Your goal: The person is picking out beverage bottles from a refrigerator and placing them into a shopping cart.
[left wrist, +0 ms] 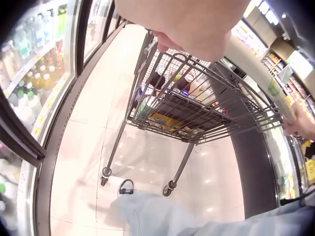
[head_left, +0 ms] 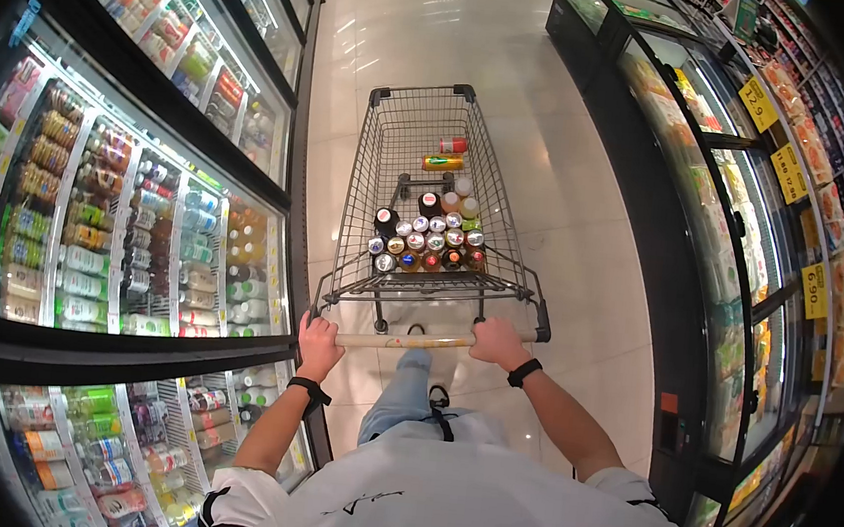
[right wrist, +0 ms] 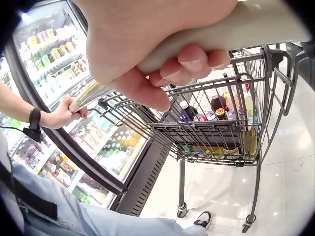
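Cart (head_left: 359, 208), likely heavy with cans (head_left: 424, 242), steers by its stiff handle (head_left: 405, 341), clasped by left grip (head_left: 319, 345) and right grip (head_left: 497, 342).

Head cam high and wide, looking fwd and down onto cart (head_left: 362, 198) from behind, L wrist cam tight under left hand (left wrist: 187, 24), facing fwd-right, R wrist cam tight under right hand (right wrist: 147, 39), facing fwd-left — all three share cart basket.
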Available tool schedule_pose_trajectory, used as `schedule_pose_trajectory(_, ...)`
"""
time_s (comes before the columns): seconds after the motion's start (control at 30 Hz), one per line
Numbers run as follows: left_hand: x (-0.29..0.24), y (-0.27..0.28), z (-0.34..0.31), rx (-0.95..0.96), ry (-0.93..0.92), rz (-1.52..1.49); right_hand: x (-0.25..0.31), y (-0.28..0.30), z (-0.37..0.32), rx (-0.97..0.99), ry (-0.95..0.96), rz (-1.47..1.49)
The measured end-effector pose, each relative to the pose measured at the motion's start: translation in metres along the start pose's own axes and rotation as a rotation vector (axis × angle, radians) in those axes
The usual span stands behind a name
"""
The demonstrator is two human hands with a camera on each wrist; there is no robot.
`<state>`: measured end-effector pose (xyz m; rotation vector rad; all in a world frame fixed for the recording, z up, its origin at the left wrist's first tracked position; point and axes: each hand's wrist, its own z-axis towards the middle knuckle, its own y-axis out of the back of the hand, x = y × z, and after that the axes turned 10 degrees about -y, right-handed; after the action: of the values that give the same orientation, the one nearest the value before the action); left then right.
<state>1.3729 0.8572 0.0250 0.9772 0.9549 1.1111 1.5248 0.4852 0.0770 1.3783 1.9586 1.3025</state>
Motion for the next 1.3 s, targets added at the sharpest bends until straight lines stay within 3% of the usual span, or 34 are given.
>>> schedule_pose_trajectory(0.3, 0.053, -0.04, 0.138, -0.069, 0.006, -0.059, -0.04, 0.082, 0.14, -0.107, 0.032, -0.047)
schedule_pose_trajectory(0.4, 0.076, -0.046, 0.189, -0.035, 0.018, -0.067, -0.047, 0.116, 0.188, -0.021, -0.081, -0.065)
schedule_pose_trajectory(0.7, 0.145, -0.084, 0.332, 0.028, 0.095, -0.119, -0.073, 0.205, 0.337, 0.037, -0.048, -0.094)
schedule_pose_trajectory(0.8, 0.169, -0.086, 0.384, 0.098, 0.05, -0.051, -0.087, 0.221, 0.386, -0.07, -0.011, -0.127)
schedule_pose_trajectory(0.9, 0.188, -0.076, 0.441, 0.203, 0.021, -0.049, -0.093, 0.244, 0.438, -0.033, -0.05, -0.108)
schedule_pose_trajectory(0.97, 0.203, -0.083, 0.482, 0.324, -0.018, -0.008, -0.095, 0.261, 0.472, -0.055, -0.008, -0.102)
schedule_pose_trajectory(1.07, 0.22, -0.118, 0.553, 0.604, 0.051, -0.229, -0.099, 0.286, 0.519, -0.091, 0.0, -0.119)
schedule_pose_trajectory(1.23, 0.275, -0.153, 0.632, 0.602, 0.027, -0.218, -0.115, 0.324, 0.618, -0.105, 0.032, -0.135)
schedule_pose_trajectory(1.3, 0.301, -0.163, 0.669, 0.685, 0.043, -0.234, -0.119, 0.352, 0.66, -0.097, 0.09, -0.157)
